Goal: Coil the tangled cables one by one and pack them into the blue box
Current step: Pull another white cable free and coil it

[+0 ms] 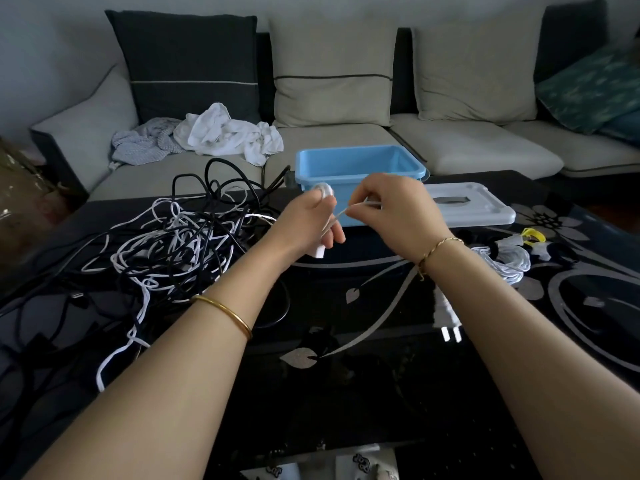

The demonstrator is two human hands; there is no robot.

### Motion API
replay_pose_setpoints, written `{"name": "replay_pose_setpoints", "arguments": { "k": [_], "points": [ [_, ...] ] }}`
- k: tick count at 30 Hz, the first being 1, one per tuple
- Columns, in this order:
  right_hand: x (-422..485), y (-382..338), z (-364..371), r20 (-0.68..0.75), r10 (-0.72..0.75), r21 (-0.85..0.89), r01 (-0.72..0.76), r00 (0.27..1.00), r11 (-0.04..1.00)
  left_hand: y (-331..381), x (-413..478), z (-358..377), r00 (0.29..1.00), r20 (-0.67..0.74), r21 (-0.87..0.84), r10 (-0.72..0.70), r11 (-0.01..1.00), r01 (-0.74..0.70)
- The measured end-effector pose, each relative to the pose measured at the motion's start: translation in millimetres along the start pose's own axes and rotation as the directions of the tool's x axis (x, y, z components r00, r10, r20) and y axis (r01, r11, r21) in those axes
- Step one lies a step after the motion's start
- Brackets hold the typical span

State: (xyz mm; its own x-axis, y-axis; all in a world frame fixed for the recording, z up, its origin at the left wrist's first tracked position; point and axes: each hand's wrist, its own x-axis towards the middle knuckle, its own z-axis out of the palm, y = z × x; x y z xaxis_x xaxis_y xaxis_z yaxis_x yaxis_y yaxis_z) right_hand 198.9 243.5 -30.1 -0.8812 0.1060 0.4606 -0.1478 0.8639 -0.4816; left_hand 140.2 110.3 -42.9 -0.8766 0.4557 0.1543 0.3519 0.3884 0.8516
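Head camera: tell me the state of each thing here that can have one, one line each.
blue box: open, nothing visible inside
lid: off, flat on the table beside the box
tangled cables: knotted heap, uncoiled
white cable: partly coiled, taut between both hands
left hand: grips the coil
right hand: pinches the cable
coiled white bundle: wound, on the table, not boxed
white plug: unplugged, lying on the table
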Motion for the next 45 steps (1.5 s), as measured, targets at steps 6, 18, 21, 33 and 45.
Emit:
{"name": "replay_pose_setpoints", "arguments": {
  "k": [6,18,21,33,45],
  "points": [
    [5,22,1,-0.204,0.005,0.006,-0.003,0.979,1.000,3,-2,-2,0.952,0.291,-0.310,-0.091,0.933,0.184],
    [-6,27,33,0.169,0.382,0.685,-0.387,0.909,0.617,11,-2,-5,0.896,0.439,-0.757,0.064,0.564,0.331],
    [-9,15,43,0.234,0.324,0.660,-0.394,0.917,0.640,9,1,-7,0.906,0.414,-0.833,0.084,0.437,0.340],
    [-11,-17,52,0.501,0.106,0.831,-0.512,0.859,0.216,-2,9,-12,0.997,0.059,-0.962,-0.054,0.265,0.071],
    [-6,-12,52,0.421,0.363,0.860,-0.493,0.831,0.131,8,7,6,0.999,0.011,-0.905,-0.052,0.425,0.032]
  ]
}}
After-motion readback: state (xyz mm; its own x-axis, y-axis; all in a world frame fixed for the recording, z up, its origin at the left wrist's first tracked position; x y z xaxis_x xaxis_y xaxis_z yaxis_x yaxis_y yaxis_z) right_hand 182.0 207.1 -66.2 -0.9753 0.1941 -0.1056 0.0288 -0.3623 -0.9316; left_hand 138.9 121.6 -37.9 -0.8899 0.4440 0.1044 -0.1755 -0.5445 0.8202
